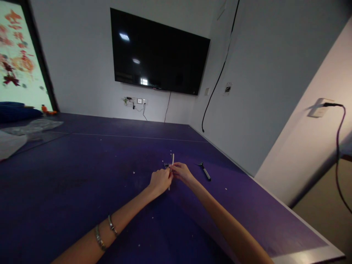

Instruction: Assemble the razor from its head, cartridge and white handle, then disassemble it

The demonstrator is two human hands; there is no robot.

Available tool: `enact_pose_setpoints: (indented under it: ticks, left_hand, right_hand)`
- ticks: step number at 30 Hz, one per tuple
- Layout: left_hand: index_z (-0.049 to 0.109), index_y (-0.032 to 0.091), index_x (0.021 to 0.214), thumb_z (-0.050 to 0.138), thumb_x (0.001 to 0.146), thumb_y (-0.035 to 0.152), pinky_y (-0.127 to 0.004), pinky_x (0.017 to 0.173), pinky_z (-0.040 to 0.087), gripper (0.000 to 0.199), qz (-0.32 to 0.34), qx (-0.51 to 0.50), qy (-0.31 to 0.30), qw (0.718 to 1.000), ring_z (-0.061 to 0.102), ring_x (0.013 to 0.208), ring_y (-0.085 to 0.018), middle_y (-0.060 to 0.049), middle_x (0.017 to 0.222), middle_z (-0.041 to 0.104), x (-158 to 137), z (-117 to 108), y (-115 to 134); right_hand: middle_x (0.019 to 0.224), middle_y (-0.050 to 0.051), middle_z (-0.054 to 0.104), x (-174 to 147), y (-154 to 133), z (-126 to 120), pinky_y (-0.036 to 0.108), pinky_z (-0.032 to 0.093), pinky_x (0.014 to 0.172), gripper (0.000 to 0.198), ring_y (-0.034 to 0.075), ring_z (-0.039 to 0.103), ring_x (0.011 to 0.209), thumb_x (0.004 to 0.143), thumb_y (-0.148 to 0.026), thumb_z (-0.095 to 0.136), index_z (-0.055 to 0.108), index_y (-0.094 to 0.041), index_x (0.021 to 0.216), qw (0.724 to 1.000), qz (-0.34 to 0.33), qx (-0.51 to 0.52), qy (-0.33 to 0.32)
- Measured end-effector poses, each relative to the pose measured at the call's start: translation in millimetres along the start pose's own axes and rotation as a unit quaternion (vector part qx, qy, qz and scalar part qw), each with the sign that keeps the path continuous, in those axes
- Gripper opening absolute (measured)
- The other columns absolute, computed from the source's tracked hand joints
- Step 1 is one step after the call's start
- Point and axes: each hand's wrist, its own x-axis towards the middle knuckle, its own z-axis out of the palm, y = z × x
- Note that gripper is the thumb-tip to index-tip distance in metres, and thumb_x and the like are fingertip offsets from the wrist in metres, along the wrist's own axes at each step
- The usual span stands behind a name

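Nearest my camera, both forearms are cut off by the bottom edge, with two bracelets (99, 238) on the left one. Farther in, at the middle of the purple table (82, 183), the left hand (160, 182) is curled closed around a pale thin strip (173, 158); its fingertips are turned away from me. The right hand (181, 172) pinches the same strip, fingertips together on it. I see the strip's ends poking out on the far and near sides of the grip, but its middle is covered. Just beyond the fingers sits a small metallic piece (166, 165), partly blocked and too small for me to identify.

To the right, near the right hand, lies a black-and-grey tool (205, 173), its head hard to read. On the far left, a clear plastic bag (33, 126) and a white sheet (11, 143) run out of my view. A television (162, 51) hangs on the far wall.
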Motion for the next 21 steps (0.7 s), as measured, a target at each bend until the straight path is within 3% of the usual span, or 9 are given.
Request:
enact_pose_setpoints:
  ticks: [6,9,12,15,18,21]
  left_hand:
    - [0.057,0.017,0.099,0.018,0.092,0.043,-0.036,0.074,0.045,0.047,0.017,-0.022,0.002,1.0,0.063,0.087,-0.024,-0.009,0.091,0.067,-1,0,1]
    - [0.056,0.018,0.094,0.016,0.092,0.044,-0.034,0.072,0.045,0.048,0.033,-0.041,0.012,0.999,0.063,0.085,-0.023,-0.008,0.09,0.067,6,4,-6]
    - [0.054,0.018,0.09,0.022,0.092,0.041,-0.032,0.071,0.045,0.04,0.042,-0.068,0.027,0.996,0.062,0.084,-0.021,-0.006,0.092,0.065,18,11,-20]
    - [0.053,0.018,0.089,0.027,0.091,0.04,-0.029,0.074,0.044,0.035,0.055,-0.103,0.033,0.993,0.058,0.089,-0.018,-0.006,0.095,0.062,30,19,-39]
    - [0.053,0.017,0.095,0.034,0.088,0.04,-0.03,0.084,0.041,0.03,0.081,-0.124,0.032,0.989,0.054,0.098,-0.018,-0.007,0.102,0.059,41,28,-54]
    - [0.049,0.015,0.108,0.043,0.084,0.038,-0.032,0.09,0.039,0.034,0.087,-0.118,0.021,0.989,0.052,0.104,-0.021,-0.01,0.113,0.056,51,36,-63]
  right_hand:
    - [0.061,0.0,0.063,0,-3,-16,0.024,0.048,0.056,0.022,0.01,0.058,0.054,0.06,-0.029,0.074,0.065,-0.015,0.075,1.0,-0.004,-0.005,-0.004]
    - [0.064,0.003,0.065,1,-8,-44,0.023,0.048,0.057,0.02,0.011,0.06,0.056,0.063,-0.03,0.072,0.068,-0.014,0.073,0.999,-0.008,-0.031,0.007]
    - [0.067,0.006,0.067,6,-14,-88,0.023,0.048,0.056,0.018,0.012,0.06,0.056,0.067,-0.029,0.066,0.07,-0.012,0.072,0.989,-0.038,-0.121,0.072]
    - [0.063,0.006,0.067,10,-22,-140,0.021,0.044,0.05,0.025,0.013,0.059,0.053,0.072,-0.032,0.058,0.072,-0.011,0.076,0.933,-0.063,-0.313,0.165]
    - [0.054,0.003,0.064,10,-29,-185,0.021,0.039,0.047,0.026,0.014,0.057,0.049,0.07,-0.03,0.058,0.073,-0.01,0.076,0.899,-0.059,-0.38,0.21]
    - [0.045,0.002,0.059,8,-30,-214,0.021,0.036,0.047,0.021,0.017,0.059,0.052,0.067,-0.028,0.06,0.074,-0.012,0.068,0.849,-0.053,-0.468,0.238]
